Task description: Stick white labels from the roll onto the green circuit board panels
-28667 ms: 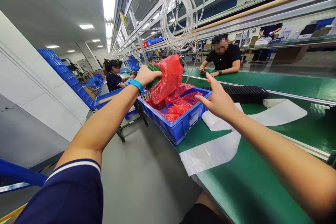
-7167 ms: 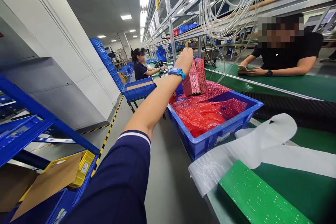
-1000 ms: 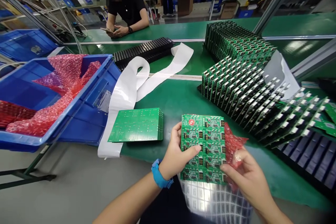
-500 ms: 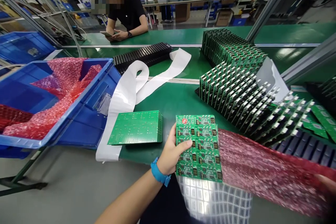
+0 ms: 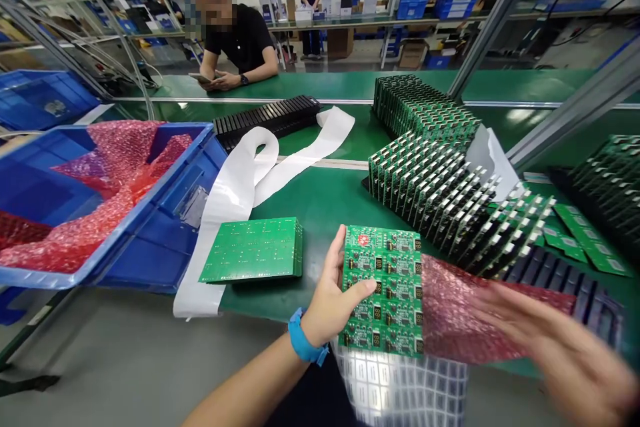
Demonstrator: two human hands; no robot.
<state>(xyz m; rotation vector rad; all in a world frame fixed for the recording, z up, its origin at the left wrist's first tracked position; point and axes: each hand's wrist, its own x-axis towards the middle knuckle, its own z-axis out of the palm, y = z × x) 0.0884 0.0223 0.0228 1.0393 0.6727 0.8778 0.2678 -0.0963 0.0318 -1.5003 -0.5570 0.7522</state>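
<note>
My left hand (image 5: 336,297), with a blue wrist strap (image 5: 303,340), is closed around the left edge of a green circuit board panel (image 5: 397,293), thumb on its component face. Pink-red bubble wrap (image 5: 445,310) extends from behind the panel's right edge. My right hand (image 5: 545,327), smeared by motion, lies flat over this wrap with its fingers stretched out. To the left of the held panel, a stack of green circuit boards (image 5: 253,250) rests on the bench. Beneath the panel is a sheet of silvery labels (image 5: 385,387), partly covered.
A blue bin (image 5: 150,233) with red bubble wrap (image 5: 123,160) stands at left. White strip (image 5: 230,193) lies across the green bench (image 5: 320,207). Upright boards fill racks (image 5: 430,187) at right; black trays (image 5: 270,117) lie behind. A person (image 5: 240,40) leans on the far bench.
My right hand has swung in from the right edge, over the bubble wrap, whose strip now looks shorter. The left hand still holds the panel. The view has tilted up slightly.
</note>
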